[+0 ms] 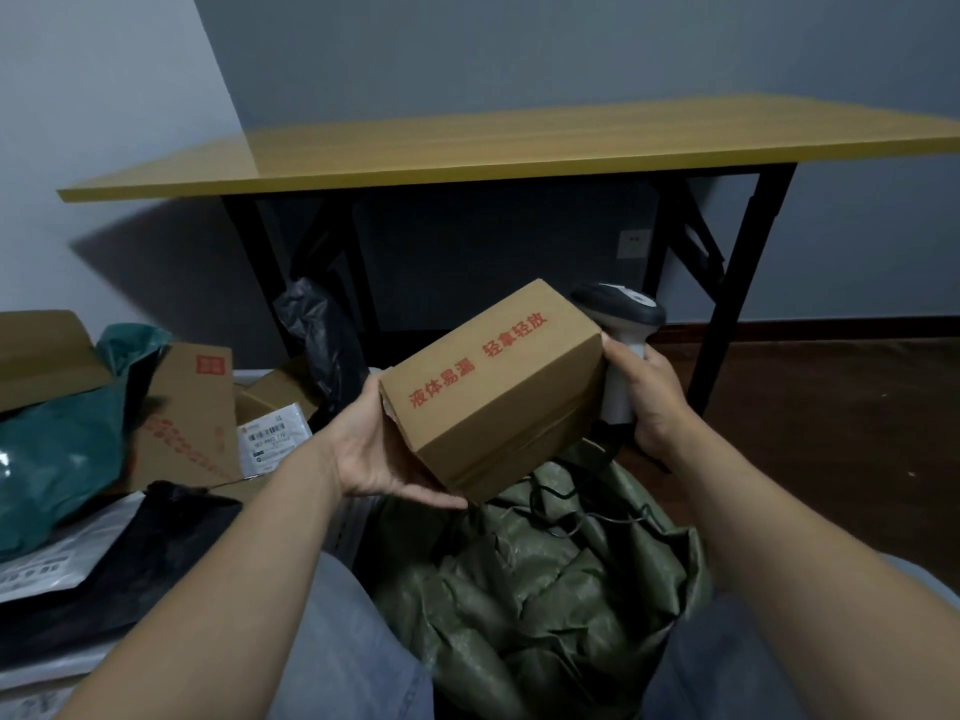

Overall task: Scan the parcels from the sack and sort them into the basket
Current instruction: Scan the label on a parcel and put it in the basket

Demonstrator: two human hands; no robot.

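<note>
A brown cardboard box (493, 387) with red Chinese print is held above the olive-green sack (545, 579). My left hand (379, 449) grips its lower left end from beneath. My right hand (649, 402) holds the grey and white barcode scanner (621, 324) by its handle, just behind the box's right end, thumb touching the box's corner. The scanner's black cable (582, 517) trails down over the sack. The basket (348, 527) shows only as a slatted grey wall left of the sack, with parcels piled in it.
Piled at the left are cardboard boxes (192, 407), a teal mailer bag (57, 449), a black bag (130, 563) and labelled packets. A yellow-topped folding table (467, 148) with black legs stands ahead. My legs in jeans flank the sack.
</note>
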